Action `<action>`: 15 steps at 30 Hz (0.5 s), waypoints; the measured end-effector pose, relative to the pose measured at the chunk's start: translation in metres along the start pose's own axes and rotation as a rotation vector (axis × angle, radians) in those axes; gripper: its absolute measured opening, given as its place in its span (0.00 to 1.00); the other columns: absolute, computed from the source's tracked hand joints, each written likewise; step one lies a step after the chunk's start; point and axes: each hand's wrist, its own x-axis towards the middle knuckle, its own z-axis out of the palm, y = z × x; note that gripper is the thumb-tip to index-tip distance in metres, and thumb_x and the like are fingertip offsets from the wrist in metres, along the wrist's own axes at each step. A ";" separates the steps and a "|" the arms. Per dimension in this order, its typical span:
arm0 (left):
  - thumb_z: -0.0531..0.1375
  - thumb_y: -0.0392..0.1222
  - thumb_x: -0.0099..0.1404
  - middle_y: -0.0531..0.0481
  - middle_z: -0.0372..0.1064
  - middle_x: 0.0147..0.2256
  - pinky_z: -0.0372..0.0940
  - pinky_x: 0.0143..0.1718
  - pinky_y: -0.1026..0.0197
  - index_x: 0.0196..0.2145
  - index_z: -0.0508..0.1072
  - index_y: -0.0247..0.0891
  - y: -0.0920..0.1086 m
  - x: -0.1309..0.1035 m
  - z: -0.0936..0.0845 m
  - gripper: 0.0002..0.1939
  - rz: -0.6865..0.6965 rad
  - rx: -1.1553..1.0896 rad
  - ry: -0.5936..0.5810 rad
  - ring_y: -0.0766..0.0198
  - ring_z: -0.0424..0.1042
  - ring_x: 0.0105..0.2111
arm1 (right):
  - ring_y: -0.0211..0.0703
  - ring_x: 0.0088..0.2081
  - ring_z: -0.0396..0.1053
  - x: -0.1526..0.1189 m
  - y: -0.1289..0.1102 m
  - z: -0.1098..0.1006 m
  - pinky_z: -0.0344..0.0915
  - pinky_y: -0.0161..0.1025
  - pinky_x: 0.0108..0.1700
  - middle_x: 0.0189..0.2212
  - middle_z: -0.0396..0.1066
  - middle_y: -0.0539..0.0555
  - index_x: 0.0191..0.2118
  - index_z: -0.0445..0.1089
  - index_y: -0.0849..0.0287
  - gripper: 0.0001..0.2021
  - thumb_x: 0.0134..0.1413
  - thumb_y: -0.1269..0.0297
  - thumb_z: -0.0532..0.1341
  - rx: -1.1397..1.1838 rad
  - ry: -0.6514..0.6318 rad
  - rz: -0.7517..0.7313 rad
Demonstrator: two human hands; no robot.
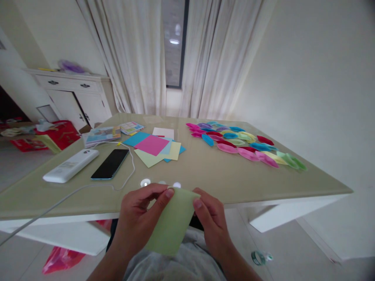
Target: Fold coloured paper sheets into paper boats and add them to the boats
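A pale green sheet of paper [172, 222] hangs between my two hands in front of the table's near edge. My left hand [143, 210] pinches its top left corner between thumb and fingers. At the top right corner, my right hand [211, 216] grips the paper with the thumb in front. The sheet's top edge looks slightly folded or curled between the thumbs. Beyond it on the table lies a stack of coloured paper sheets, with a magenta sheet [152, 145] on top. Rows of folded paper boats or petal shapes [231, 147] in several colours lie at the right.
A black phone [109, 164], a white power bank [71, 166] and a white cable [84, 188] lie on the table's left side. Booklets [104, 134] sit behind them. A plastic bottle [260, 257] and a pink bag [63, 258] are on the floor.
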 end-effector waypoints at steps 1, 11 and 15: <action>0.72 0.46 0.64 0.51 0.82 0.29 0.72 0.32 0.65 0.32 0.86 0.40 -0.001 -0.001 0.000 0.08 -0.019 -0.031 0.019 0.62 0.79 0.29 | 0.41 0.31 0.58 -0.001 0.001 0.001 0.56 0.40 0.35 0.27 0.60 0.49 0.28 0.63 0.56 0.24 0.78 0.49 0.54 -0.022 -0.018 0.002; 0.75 0.53 0.62 0.52 0.81 0.27 0.69 0.26 0.67 0.33 0.84 0.40 -0.019 -0.003 -0.002 0.14 -0.153 -0.227 0.193 0.64 0.76 0.27 | 0.42 0.32 0.63 0.000 0.003 0.005 0.59 0.40 0.38 0.26 0.65 0.50 0.26 0.67 0.57 0.24 0.77 0.53 0.57 -0.123 -0.021 -0.028; 0.77 0.54 0.59 0.50 0.82 0.29 0.72 0.28 0.66 0.33 0.84 0.39 -0.030 0.001 -0.010 0.16 -0.125 -0.261 0.282 0.62 0.78 0.28 | 0.42 0.33 0.65 -0.001 0.005 0.009 0.61 0.38 0.37 0.28 0.70 0.50 0.34 0.77 0.57 0.17 0.73 0.54 0.62 -0.065 -0.016 -0.021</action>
